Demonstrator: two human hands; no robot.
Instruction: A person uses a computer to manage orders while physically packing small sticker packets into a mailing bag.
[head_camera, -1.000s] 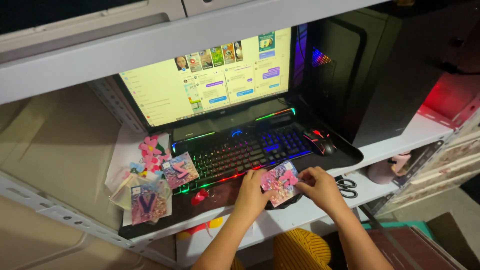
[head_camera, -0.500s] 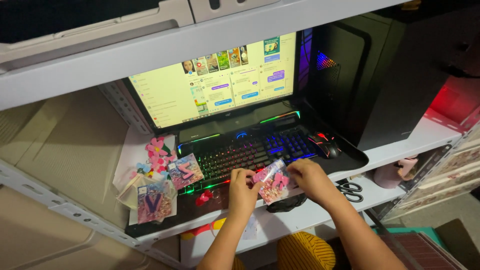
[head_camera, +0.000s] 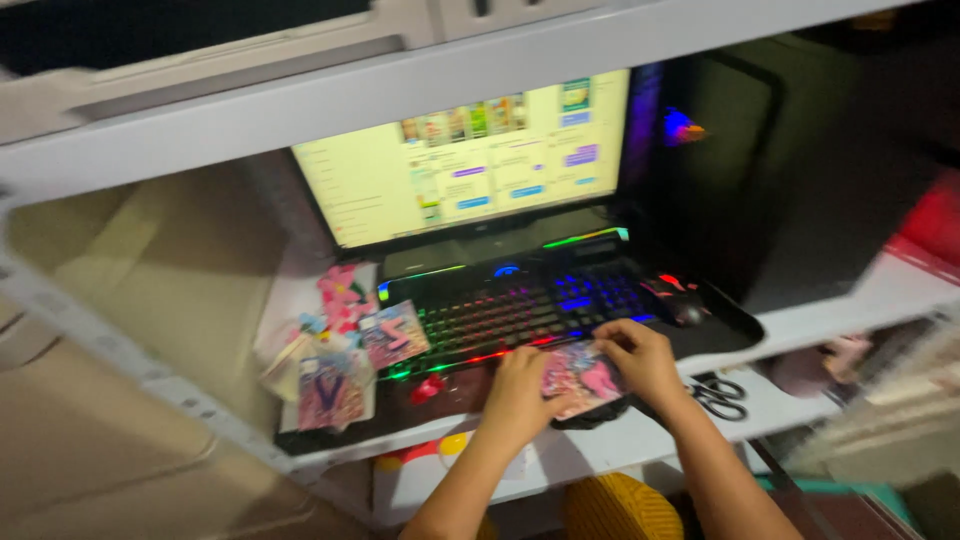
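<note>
A: What are the hands doing?

B: Both hold one small pink packet, a flat clear sleeve with a colourful picture inside. It sits just in front of the near edge of the backlit keyboard, over the near part of the black desk mat.

A: How are the fingers set?

B: The left hand grips the packet's left edge, fingers curled and pressed together, thumb on top as far as the blur allows. The right hand pinches the far right corner between thumb and fingertips, with the other fingers bent close beside them.

A: What lies around them?

B: To the left, near the keyboard's left end, sits a loose heap of similar packets, pink and purple, some overlapping. A small red object lies on the mat between that heap and the left hand; I cannot tell what it is. To the right, a black mouse with a red glow rests just beside the keyboard. A pair of scissors with black handles lies on the white shelf, near the right wrist.

A: And farther off?

B: A lit monitor stands behind the keyboard, with a dark computer case to its right. Something yellow shows below, between the forearms.
</note>
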